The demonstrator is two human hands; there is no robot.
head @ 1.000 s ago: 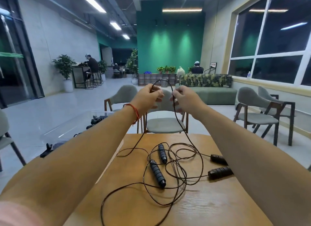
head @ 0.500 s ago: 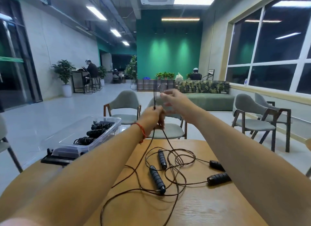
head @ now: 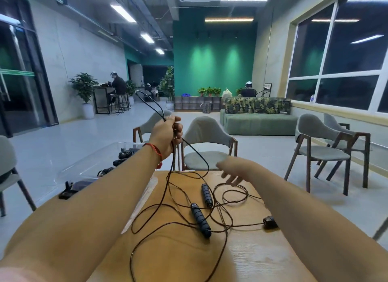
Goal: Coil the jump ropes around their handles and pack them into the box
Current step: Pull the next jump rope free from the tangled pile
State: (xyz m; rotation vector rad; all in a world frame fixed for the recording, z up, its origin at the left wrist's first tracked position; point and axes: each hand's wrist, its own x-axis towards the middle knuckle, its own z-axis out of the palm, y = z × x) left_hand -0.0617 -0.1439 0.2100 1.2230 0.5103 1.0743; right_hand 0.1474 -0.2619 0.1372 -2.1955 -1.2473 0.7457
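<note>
My left hand is raised above the far edge of the wooden table and grips a doubled loop of thin dark jump rope that sticks up out of the fist. The rope hangs down to a tangle of cords on the table. Two black ribbed handles lie in the tangle, and a third handle peeks out beside my right forearm. My right hand hovers low over the table's far edge with fingers spread, holding nothing. A clear plastic box holding coiled ropes sits at the left.
Grey chairs stand just beyond the table, with more chairs at the right. A green sofa is further back. A black object lies by the box's near end. People sit far off in the room.
My right hand has let go of the rope and dropped toward the table. My left hand has risen and now holds the rope loop alone.
</note>
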